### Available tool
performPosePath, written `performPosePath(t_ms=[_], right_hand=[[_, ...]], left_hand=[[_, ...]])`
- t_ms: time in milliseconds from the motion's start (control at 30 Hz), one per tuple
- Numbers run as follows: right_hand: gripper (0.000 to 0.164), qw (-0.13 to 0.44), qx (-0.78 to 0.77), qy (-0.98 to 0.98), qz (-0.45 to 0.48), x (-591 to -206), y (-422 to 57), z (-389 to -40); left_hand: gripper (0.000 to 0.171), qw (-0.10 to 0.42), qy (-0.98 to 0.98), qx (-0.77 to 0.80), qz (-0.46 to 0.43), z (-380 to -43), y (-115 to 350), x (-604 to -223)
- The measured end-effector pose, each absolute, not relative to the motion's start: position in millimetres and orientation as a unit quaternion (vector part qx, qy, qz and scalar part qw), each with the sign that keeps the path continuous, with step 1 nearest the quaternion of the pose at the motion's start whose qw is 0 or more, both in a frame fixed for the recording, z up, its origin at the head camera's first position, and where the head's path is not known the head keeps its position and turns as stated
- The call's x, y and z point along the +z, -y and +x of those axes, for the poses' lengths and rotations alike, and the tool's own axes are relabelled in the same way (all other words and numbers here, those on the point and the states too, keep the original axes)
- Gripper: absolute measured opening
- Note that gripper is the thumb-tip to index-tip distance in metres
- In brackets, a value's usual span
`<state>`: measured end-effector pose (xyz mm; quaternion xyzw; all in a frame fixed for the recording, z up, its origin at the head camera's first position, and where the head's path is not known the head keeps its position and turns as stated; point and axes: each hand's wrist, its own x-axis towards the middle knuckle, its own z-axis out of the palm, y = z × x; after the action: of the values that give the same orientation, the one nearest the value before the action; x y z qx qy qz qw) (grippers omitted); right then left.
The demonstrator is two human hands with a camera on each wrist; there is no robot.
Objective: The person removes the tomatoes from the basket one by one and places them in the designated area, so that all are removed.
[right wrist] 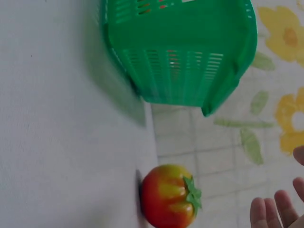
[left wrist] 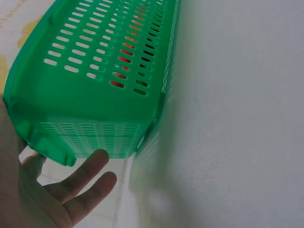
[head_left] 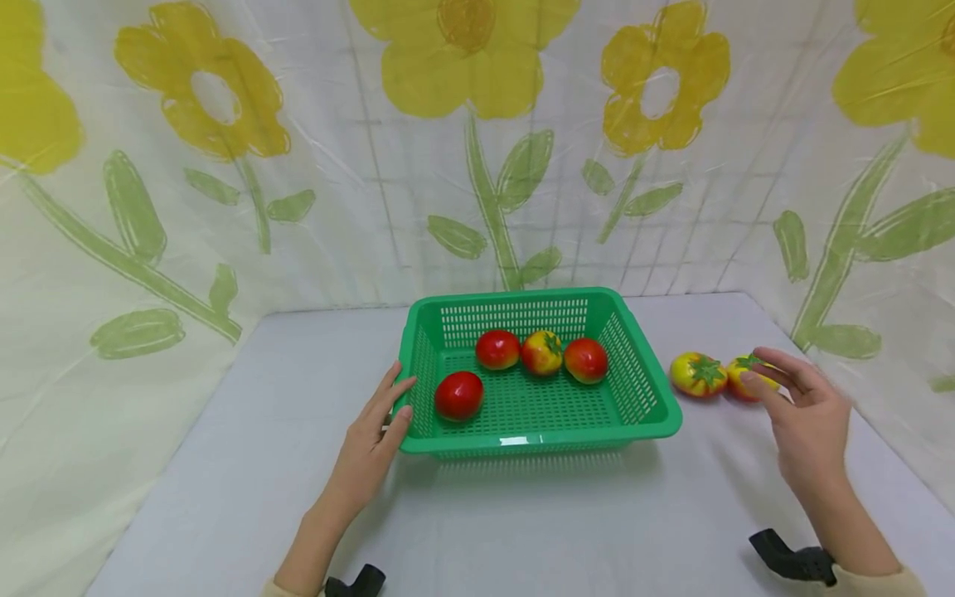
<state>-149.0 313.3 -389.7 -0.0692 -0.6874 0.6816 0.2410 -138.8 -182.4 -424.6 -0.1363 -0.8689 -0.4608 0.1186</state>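
Observation:
A green plastic basket (head_left: 522, 444) stands on the white table. Several glossy red and red-yellow tomatoes lie inside, among them a plain red tomato (head_left: 458, 396) near the left wall and one with a green leafy top (head_left: 542, 353). My left hand (head_left: 366, 452) touches the basket's left rim, its fingers spread and fairly straight in the left wrist view. To the right of the basket sit two yellow-red tomatoes, one nearer the basket (head_left: 698, 375) and one farther right (head_left: 746, 377). My right hand (head_left: 813, 427) hovers by the farther one, fingers loosely bent, holding nothing.
A white cloth painted with yellow flowers (head_left: 466, 58) hangs behind and along both sides of the table (head_left: 522, 531). Black straps (head_left: 792, 557) circle both wrists.

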Motion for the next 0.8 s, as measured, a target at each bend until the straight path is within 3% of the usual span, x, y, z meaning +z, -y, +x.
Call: performPosePath(t_ms=[467,800], right_hand=[[0.042,0.241,0.649,0.721,0.046,-378.0,-271.8,-139.0],[0.042,0.202,0.635,0.737,0.108,-379.8,-247.0,-138.2]], left_hand=[[0.044,0.129,0.866,-0.462,-0.138,-140.3,181.4,-427.8],[0.044,0.135,0.868,-0.456,-0.141,-139.2,182.2,-427.6]])
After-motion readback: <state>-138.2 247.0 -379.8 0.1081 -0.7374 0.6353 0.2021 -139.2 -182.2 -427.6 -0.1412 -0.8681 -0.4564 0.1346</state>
